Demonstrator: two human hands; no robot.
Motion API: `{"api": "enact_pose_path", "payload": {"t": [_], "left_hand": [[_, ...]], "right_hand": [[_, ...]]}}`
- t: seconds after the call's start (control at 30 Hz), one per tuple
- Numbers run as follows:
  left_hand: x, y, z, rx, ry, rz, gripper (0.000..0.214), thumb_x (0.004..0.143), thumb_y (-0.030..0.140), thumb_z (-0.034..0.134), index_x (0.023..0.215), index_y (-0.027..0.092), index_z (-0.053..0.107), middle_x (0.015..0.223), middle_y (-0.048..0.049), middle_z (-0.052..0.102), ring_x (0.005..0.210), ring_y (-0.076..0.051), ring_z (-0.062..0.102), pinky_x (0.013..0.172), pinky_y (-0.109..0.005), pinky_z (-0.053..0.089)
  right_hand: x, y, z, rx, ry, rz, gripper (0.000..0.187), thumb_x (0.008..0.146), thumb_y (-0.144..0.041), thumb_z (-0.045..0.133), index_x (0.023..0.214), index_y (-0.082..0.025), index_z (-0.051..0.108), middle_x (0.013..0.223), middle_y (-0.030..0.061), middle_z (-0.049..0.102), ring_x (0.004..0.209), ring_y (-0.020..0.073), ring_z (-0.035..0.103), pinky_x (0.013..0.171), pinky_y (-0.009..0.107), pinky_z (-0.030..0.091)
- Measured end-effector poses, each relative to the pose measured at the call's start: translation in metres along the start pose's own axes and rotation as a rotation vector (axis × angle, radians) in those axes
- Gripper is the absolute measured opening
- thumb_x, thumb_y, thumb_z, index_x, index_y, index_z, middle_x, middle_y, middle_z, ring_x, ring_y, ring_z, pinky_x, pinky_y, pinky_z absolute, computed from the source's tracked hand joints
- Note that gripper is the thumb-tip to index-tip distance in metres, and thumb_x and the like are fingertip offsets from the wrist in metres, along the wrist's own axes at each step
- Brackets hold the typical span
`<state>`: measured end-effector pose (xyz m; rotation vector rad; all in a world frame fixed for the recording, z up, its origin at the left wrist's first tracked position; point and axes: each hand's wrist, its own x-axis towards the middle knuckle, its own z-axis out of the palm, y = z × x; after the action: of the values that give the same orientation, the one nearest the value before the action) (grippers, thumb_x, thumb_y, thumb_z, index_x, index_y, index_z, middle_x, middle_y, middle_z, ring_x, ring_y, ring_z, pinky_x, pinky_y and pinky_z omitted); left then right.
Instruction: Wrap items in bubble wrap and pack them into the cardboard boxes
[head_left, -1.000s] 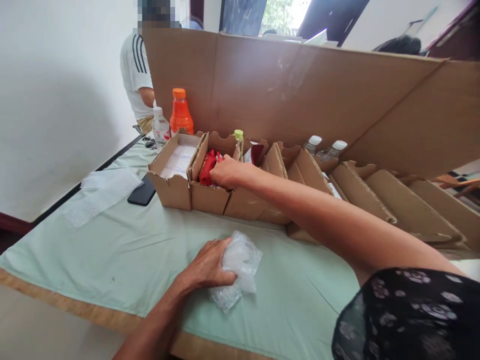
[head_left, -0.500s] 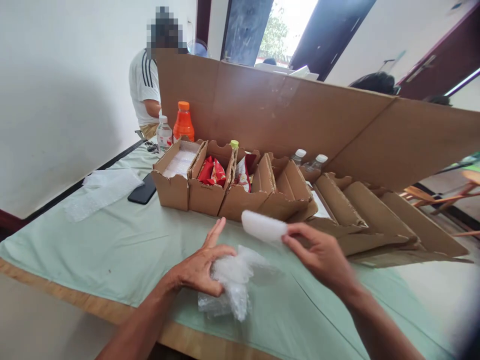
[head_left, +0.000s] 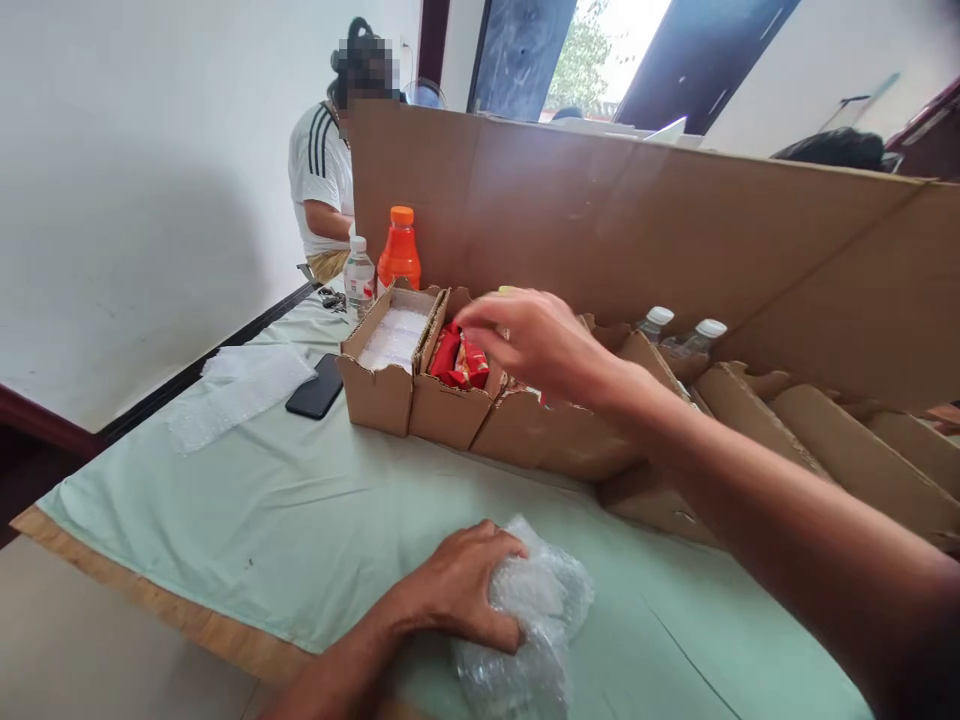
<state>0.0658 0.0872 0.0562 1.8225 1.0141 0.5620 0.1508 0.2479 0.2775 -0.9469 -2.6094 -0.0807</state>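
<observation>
My left hand (head_left: pixel 480 590) is at the table's front, its thumb and fingers curved around a crumpled sheet of bubble wrap (head_left: pixel 544 600) lying on the cloth. Stretched forward over the row of cardboard boxes, my right hand (head_left: pixel 529 335) is slightly blurred, its fingers and thumb apart. I see nothing between them. Just below its fingertips are red snack packets (head_left: pixel 459 358) in a cardboard box (head_left: pixel 442 408). The box to the left (head_left: pixel 375 400) holds a stack of clear plastic-wrapped pieces (head_left: pixel 394 338). My right forearm hides part of the other boxes.
Flat bubble wrap (head_left: pixel 232 395) and a black phone (head_left: pixel 315 388) lie on the left of the green cloth. Behind the boxes stand a clear bottle (head_left: pixel 358 280), an orange bottle (head_left: pixel 400 250) and a tall cardboard panel (head_left: pixel 540 200). A person (head_left: pixel 322 180) sits beyond the table.
My right hand has moved forward and left from near the bubble wrap to the red packets. The white piece it held is out of sight. My left hand has closed further around the bubble wrap.
</observation>
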Motion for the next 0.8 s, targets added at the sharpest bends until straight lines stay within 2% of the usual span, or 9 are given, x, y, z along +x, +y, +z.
{"api": "enact_pose_path", "payload": {"t": [0.1,0.2,0.33,0.4,0.47,0.57,0.67,0.73,0.8], "left_hand": [[0.004,-0.002,0.002,0.023,-0.037,-0.025,0.082,0.055,0.042,0.085,0.132,0.027,0.061,0.118,-0.0050,0.062,0.108,-0.029,0.060,0.099,-0.041,0.051],[0.009,-0.010,0.006,0.028,-0.049,-0.025,0.086,0.055,0.043,0.083,0.137,0.027,0.059,0.123,-0.0055,0.061,0.110,-0.030,0.060,0.100,-0.042,0.050],[0.013,-0.018,0.008,0.015,-0.046,-0.021,0.089,0.054,0.043,0.084,0.137,0.027,0.059,0.122,-0.0054,0.061,0.110,-0.030,0.059,0.102,-0.042,0.049],[0.014,-0.018,0.008,0.008,-0.055,-0.026,0.088,0.055,0.044,0.083,0.138,0.026,0.058,0.123,-0.0057,0.061,0.112,-0.030,0.059,0.103,-0.043,0.049],[0.015,-0.017,0.006,0.002,-0.064,-0.032,0.089,0.055,0.045,0.084,0.138,0.026,0.058,0.123,-0.0063,0.061,0.113,-0.031,0.058,0.103,-0.043,0.049],[0.013,-0.015,0.004,-0.017,-0.062,-0.026,0.085,0.054,0.046,0.085,0.134,0.026,0.060,0.120,-0.0059,0.062,0.112,-0.031,0.058,0.101,-0.043,0.049],[0.012,-0.012,0.001,-0.053,-0.060,-0.025,0.079,0.055,0.044,0.085,0.128,0.026,0.062,0.117,-0.0060,0.062,0.111,-0.032,0.059,0.100,-0.043,0.049],[0.013,-0.010,-0.002,-0.085,-0.062,-0.018,0.077,0.056,0.042,0.085,0.127,0.025,0.063,0.119,-0.0067,0.062,0.112,-0.032,0.060,0.099,-0.043,0.049],[0.014,-0.007,-0.006,-0.127,-0.056,-0.006,0.074,0.056,0.041,0.083,0.125,0.023,0.064,0.121,-0.0072,0.062,0.114,-0.032,0.059,0.100,-0.043,0.048]], "right_hand": [[0.082,-0.018,0.028,-0.154,-0.260,-0.057,0.014,0.093,-0.019,0.061,0.095,-0.016,0.075,0.099,0.0103,0.076,0.096,0.0240,0.071,0.084,0.034,0.050],[0.128,-0.028,0.071,-0.220,-0.458,-0.015,0.014,0.080,-0.008,0.070,0.092,-0.014,0.076,0.101,0.0131,0.077,0.099,0.0276,0.072,0.083,0.035,0.052],[0.141,-0.032,0.117,-0.180,-0.493,0.004,0.020,0.067,0.003,0.072,0.078,-0.013,0.076,0.096,0.0134,0.078,0.100,0.0301,0.073,0.084,0.035,0.051],[0.140,-0.029,0.121,-0.149,-0.437,0.017,0.019,0.071,0.001,0.070,0.080,-0.014,0.076,0.098,0.0138,0.078,0.102,0.0291,0.072,0.088,0.036,0.050],[0.134,-0.023,0.106,-0.135,-0.372,0.049,0.017,0.079,-0.003,0.065,0.088,-0.013,0.076,0.101,0.0142,0.077,0.102,0.0271,0.072,0.089,0.036,0.049],[0.101,-0.008,0.057,-0.022,-0.069,0.141,0.023,0.093,-0.012,0.050,0.100,-0.013,0.072,0.103,0.0115,0.075,0.095,0.0211,0.069,0.084,0.034,0.050],[0.021,0.006,0.008,0.452,0.533,0.201,0.020,0.094,-0.020,0.052,0.097,-0.018,0.071,0.095,0.0031,0.072,0.090,0.0169,0.066,0.083,0.032,0.053],[-0.053,0.010,-0.005,0.736,0.690,0.297,0.014,0.089,-0.027,0.062,0.096,-0.023,0.073,0.094,0.0013,0.073,0.091,0.0186,0.068,0.084,0.035,0.055],[-0.133,0.010,0.004,0.858,0.689,0.546,0.013,0.081,-0.034,0.075,0.091,-0.026,0.077,0.095,0.0048,0.075,0.089,0.0224,0.070,0.082,0.038,0.058]]}}
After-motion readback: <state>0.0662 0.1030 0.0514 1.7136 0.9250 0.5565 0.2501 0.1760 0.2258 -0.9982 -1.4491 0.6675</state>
